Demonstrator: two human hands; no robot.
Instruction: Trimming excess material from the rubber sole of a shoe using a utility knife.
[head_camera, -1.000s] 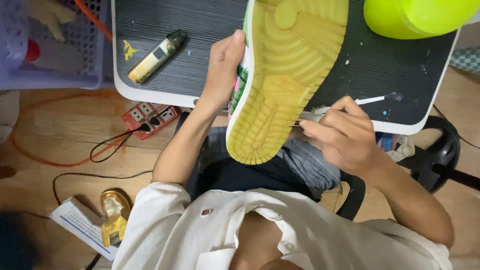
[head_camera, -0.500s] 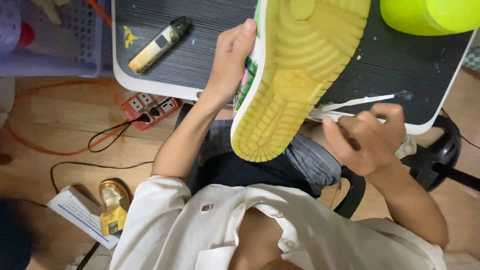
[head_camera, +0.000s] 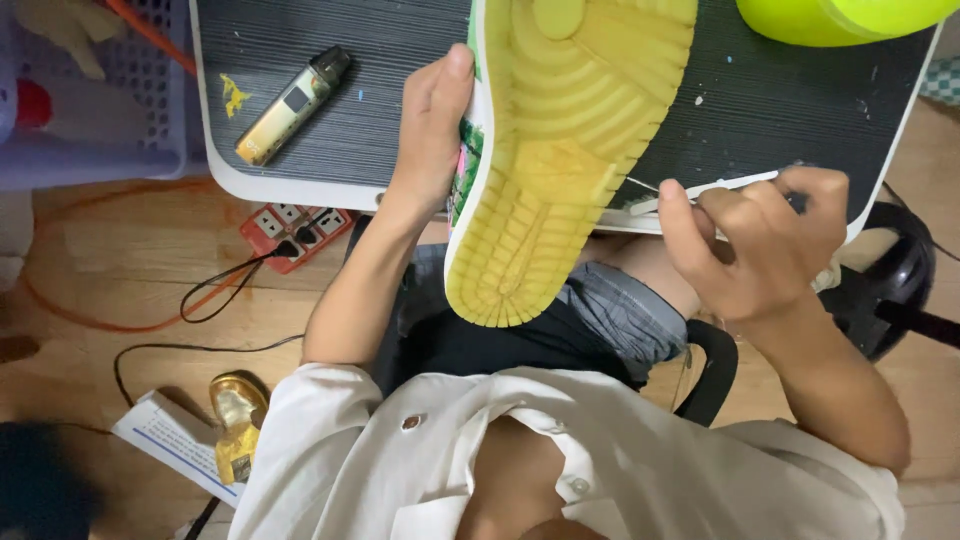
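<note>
The left hand (head_camera: 432, 130) gripped a sneaker (head_camera: 560, 150) by its side, thumb lying along the white edge of the sole and the other fingers hidden behind the painted green and pink upper, so that the yellow ridged outsole faced up toward the camera, its heel end hanging past the near edge of the dark ribbed table (head_camera: 330, 100) and over the lap. Just right of that sole, the right hand (head_camera: 765, 245) had its fingers (head_camera: 680, 225) curled tight and pinched on a thin white-handled brush (head_camera: 700, 190), whose slim tip reached toward the sole's edge; whether it touched could not be told. Left of the left-hand fingers, on the table, lay a slim gold and black pen-shaped device (head_camera: 293, 105) beside a small yellow paint smear (head_camera: 234, 95). Below that hand's wrist, on the wooden floor, sat a red power strip (head_camera: 293, 232) with black cables running from it. Further down by the left elbow lay a crumpled gold foil wrapper (head_camera: 236, 420) on a white printed paper sheet (head_camera: 165, 435). Up beyond the right-hand fingers a bright yellow-green rounded object (head_camera: 830, 18) rested on the table's far corner.
</note>
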